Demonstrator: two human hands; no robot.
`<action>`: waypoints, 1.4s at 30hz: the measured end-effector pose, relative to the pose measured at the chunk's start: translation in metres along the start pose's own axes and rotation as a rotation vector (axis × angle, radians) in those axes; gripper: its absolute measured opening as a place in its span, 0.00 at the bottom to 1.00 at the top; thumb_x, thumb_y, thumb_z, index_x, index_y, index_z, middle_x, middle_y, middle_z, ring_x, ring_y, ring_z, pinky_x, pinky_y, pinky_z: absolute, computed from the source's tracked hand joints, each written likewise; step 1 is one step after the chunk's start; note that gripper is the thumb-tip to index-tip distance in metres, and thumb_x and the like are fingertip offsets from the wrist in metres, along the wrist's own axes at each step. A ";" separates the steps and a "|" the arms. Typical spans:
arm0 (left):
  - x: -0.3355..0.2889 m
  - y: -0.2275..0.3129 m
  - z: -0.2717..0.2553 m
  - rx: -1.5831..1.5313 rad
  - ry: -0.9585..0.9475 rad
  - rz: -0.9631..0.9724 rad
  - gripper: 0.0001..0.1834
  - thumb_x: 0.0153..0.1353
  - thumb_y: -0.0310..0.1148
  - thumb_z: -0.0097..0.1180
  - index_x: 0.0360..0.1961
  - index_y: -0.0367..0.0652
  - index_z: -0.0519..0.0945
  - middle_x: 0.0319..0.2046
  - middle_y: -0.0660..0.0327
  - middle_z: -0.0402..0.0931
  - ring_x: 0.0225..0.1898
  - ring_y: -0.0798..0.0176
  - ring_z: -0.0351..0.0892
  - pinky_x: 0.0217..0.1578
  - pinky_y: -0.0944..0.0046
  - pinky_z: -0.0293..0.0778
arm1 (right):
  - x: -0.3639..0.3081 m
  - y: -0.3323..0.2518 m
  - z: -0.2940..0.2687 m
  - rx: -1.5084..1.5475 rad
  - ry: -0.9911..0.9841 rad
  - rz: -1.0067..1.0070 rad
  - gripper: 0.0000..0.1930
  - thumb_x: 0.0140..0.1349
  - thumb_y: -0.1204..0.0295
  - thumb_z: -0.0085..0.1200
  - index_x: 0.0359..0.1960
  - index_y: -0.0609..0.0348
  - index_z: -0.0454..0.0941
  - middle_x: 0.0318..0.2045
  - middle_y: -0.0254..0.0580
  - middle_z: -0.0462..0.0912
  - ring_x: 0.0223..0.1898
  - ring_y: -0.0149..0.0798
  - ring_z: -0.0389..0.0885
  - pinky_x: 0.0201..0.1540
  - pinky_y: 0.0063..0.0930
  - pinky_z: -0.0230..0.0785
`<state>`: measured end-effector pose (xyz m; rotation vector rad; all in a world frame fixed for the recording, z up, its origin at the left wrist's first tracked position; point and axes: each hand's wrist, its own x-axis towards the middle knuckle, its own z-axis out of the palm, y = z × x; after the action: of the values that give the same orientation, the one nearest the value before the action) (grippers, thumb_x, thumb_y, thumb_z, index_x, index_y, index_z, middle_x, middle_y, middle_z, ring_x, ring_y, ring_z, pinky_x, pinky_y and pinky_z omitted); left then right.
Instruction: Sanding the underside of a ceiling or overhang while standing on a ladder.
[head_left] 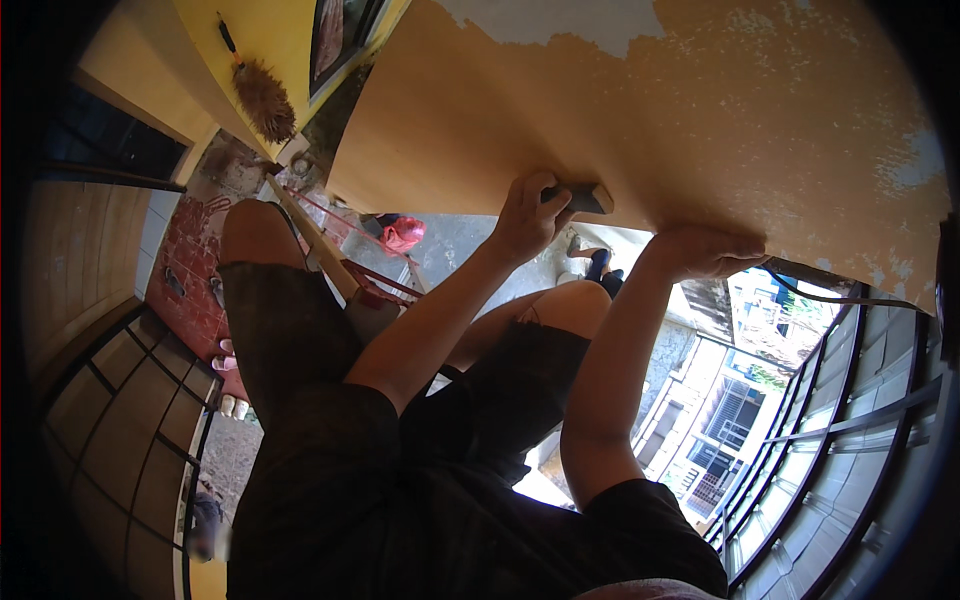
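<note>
A large tan wooden panel with pale, patchy areas fills the upper part of the view. Close to its lower edge, my left hand has its fingers closed around a small dark block with a tan end. The block lies against the panel's face. My right hand grips the same lower edge farther right, its fingers partly hidden at the border of the wood. A dark cable hangs along the edge beyond that hand.
Below me stands a wooden ladder-like frame, near my legs. A feather duster hangs on the yellow wall at left. A pink plastic bag and slippers are on the floor. Metal-framed sheeting rises on the right.
</note>
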<state>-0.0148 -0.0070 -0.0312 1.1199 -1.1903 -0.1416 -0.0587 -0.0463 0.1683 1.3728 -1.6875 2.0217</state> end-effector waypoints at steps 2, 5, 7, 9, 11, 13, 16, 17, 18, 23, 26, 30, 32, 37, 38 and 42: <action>0.015 0.011 -0.001 -0.039 0.018 0.015 0.28 0.42 0.32 0.72 0.45 0.51 0.72 0.45 0.55 0.65 0.44 0.50 0.68 0.41 0.57 0.70 | 0.000 -0.001 -0.002 -0.051 0.011 0.021 0.33 0.70 0.45 0.21 0.63 0.59 0.57 0.60 0.55 0.63 0.57 0.55 0.68 0.57 0.50 0.69; 0.050 0.028 -0.004 -0.132 0.087 0.092 0.30 0.40 0.32 0.73 0.45 0.51 0.71 0.43 0.56 0.65 0.44 0.51 0.69 0.41 0.58 0.70 | 0.004 -0.005 -0.003 -0.022 0.000 0.069 0.33 0.69 0.44 0.22 0.63 0.58 0.56 0.59 0.55 0.63 0.57 0.56 0.68 0.58 0.52 0.68; 0.060 0.029 -0.011 -0.086 0.138 0.172 0.30 0.40 0.33 0.74 0.45 0.50 0.71 0.43 0.56 0.65 0.44 0.50 0.69 0.41 0.57 0.70 | 0.002 -0.007 -0.004 -0.065 0.009 0.083 0.34 0.68 0.43 0.22 0.63 0.58 0.56 0.59 0.56 0.62 0.58 0.56 0.67 0.60 0.54 0.66; 0.037 0.014 -0.002 -0.075 0.129 0.134 0.31 0.40 0.32 0.74 0.46 0.50 0.70 0.43 0.55 0.65 0.44 0.50 0.69 0.41 0.56 0.70 | 0.001 -0.003 -0.004 -0.045 -0.029 0.053 0.34 0.68 0.42 0.22 0.64 0.57 0.55 0.59 0.55 0.62 0.59 0.57 0.66 0.61 0.53 0.65; 0.022 0.012 0.002 -0.082 0.193 0.093 0.31 0.42 0.32 0.73 0.47 0.49 0.69 0.43 0.54 0.65 0.44 0.49 0.69 0.42 0.55 0.70 | -0.001 0.004 -0.003 0.013 -0.028 0.047 0.34 0.68 0.42 0.22 0.64 0.56 0.55 0.59 0.56 0.62 0.59 0.57 0.66 0.61 0.53 0.65; 0.029 0.023 0.007 -0.158 0.203 0.037 0.31 0.43 0.31 0.72 0.47 0.49 0.68 0.42 0.53 0.65 0.43 0.49 0.69 0.42 0.54 0.69 | -0.001 0.003 -0.002 -0.004 -0.035 0.035 0.34 0.68 0.43 0.21 0.64 0.55 0.54 0.59 0.57 0.61 0.59 0.57 0.65 0.60 0.54 0.66; 0.075 0.050 -0.009 -0.189 0.192 0.057 0.32 0.42 0.33 0.73 0.48 0.48 0.69 0.42 0.55 0.65 0.44 0.49 0.69 0.42 0.54 0.69 | 0.001 -0.004 -0.004 -0.059 0.027 0.080 0.33 0.68 0.43 0.20 0.64 0.55 0.55 0.60 0.57 0.60 0.59 0.57 0.66 0.59 0.55 0.66; 0.072 0.045 -0.010 -0.186 0.186 0.051 0.32 0.42 0.33 0.73 0.48 0.48 0.69 0.42 0.55 0.65 0.44 0.49 0.69 0.42 0.54 0.69 | 0.001 -0.009 -0.003 -0.076 0.017 0.084 0.33 0.69 0.44 0.20 0.64 0.55 0.54 0.60 0.57 0.60 0.59 0.57 0.66 0.59 0.54 0.67; 0.067 0.040 -0.010 -0.172 0.162 0.086 0.32 0.41 0.30 0.74 0.47 0.48 0.69 0.42 0.54 0.65 0.43 0.50 0.69 0.41 0.55 0.69 | -0.001 -0.013 -0.005 -0.092 0.008 0.087 0.32 0.69 0.45 0.20 0.65 0.55 0.54 0.60 0.57 0.60 0.59 0.58 0.66 0.59 0.54 0.67; 0.044 0.033 -0.005 -0.150 0.123 0.085 0.34 0.40 0.29 0.74 0.47 0.49 0.67 0.42 0.54 0.65 0.44 0.52 0.67 0.41 0.56 0.68 | -0.002 -0.006 0.000 0.020 -0.023 0.059 0.32 0.69 0.45 0.21 0.64 0.56 0.55 0.60 0.56 0.61 0.59 0.57 0.65 0.62 0.53 0.64; 0.075 0.051 -0.005 -0.184 0.159 0.087 0.36 0.39 0.29 0.75 0.49 0.49 0.67 0.43 0.54 0.65 0.44 0.52 0.67 0.41 0.56 0.68 | 0.002 -0.005 -0.003 0.001 0.005 0.099 0.32 0.69 0.45 0.22 0.63 0.56 0.57 0.60 0.55 0.61 0.59 0.57 0.65 0.61 0.53 0.64; 0.051 0.044 -0.007 -0.133 0.126 0.056 0.33 0.40 0.29 0.74 0.48 0.47 0.68 0.43 0.53 0.65 0.44 0.50 0.68 0.40 0.56 0.70 | 0.000 -0.011 -0.003 -0.032 0.034 0.069 0.31 0.69 0.46 0.24 0.60 0.57 0.59 0.58 0.54 0.64 0.58 0.57 0.67 0.59 0.53 0.67; 0.032 0.037 -0.002 -0.177 0.083 -0.032 0.29 0.43 0.30 0.72 0.45 0.48 0.69 0.43 0.52 0.65 0.44 0.48 0.69 0.40 0.53 0.70 | -0.002 -0.006 0.001 0.060 0.013 0.058 0.30 0.70 0.46 0.23 0.58 0.57 0.61 0.56 0.54 0.65 0.56 0.56 0.68 0.58 0.53 0.68; 0.067 0.055 -0.008 -0.158 0.132 0.020 0.29 0.42 0.30 0.72 0.45 0.48 0.70 0.42 0.53 0.66 0.43 0.50 0.70 0.39 0.55 0.71 | 0.003 0.003 -0.003 0.048 0.066 0.078 0.28 0.70 0.48 0.25 0.57 0.57 0.62 0.56 0.53 0.65 0.54 0.54 0.69 0.59 0.50 0.68; 0.072 0.052 -0.008 -0.176 0.152 0.070 0.29 0.42 0.30 0.72 0.45 0.48 0.69 0.42 0.53 0.66 0.43 0.50 0.70 0.39 0.55 0.71 | 0.004 -0.004 -0.003 0.016 0.057 0.073 0.28 0.70 0.48 0.25 0.58 0.57 0.61 0.56 0.53 0.64 0.55 0.54 0.68 0.59 0.50 0.67; 0.049 0.033 -0.005 -0.138 0.142 0.099 0.32 0.41 0.30 0.73 0.47 0.47 0.68 0.42 0.53 0.66 0.43 0.50 0.69 0.40 0.56 0.70 | 0.000 -0.005 0.003 0.074 0.019 0.045 0.29 0.71 0.47 0.24 0.59 0.57 0.61 0.57 0.53 0.64 0.54 0.51 0.69 0.57 0.49 0.66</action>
<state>-0.0047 -0.0175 0.0258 0.9335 -1.0900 -0.0663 -0.0540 -0.0471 0.1709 1.3451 -1.6661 2.1346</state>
